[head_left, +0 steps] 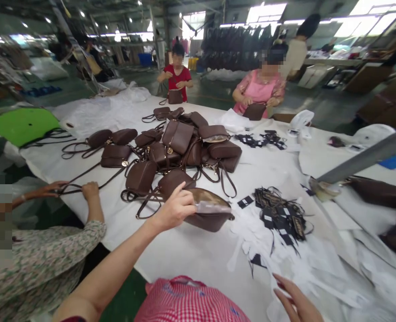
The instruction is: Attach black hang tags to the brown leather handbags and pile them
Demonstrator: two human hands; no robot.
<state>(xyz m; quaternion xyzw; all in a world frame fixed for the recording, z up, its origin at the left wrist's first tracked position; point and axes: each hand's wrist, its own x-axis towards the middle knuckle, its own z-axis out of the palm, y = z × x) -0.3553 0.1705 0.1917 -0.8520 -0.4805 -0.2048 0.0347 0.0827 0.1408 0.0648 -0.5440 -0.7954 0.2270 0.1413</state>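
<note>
My left hand [176,208] is closed on the upper left rim of a dark brown bag [211,220], whose top gapes and shows a shiny lining. The bag tilts over the white table beside a heap of similar brown bags [177,136]. At the lower right, my right hand [293,297] has its fingers apart and holds nothing. It is near thin white strips [263,248] and a black tag [258,260]. A pile of black tags with cords [278,214] lies to the right of the held bag.
At the left, a person's hands [91,191] hold a bag strap. Two people [179,80] [260,87] handle bags across the table [191,250]. A grey metal bar [365,156] slants in from the right. Clear plastic [93,112] and a green sheet [23,125] are at the back left.
</note>
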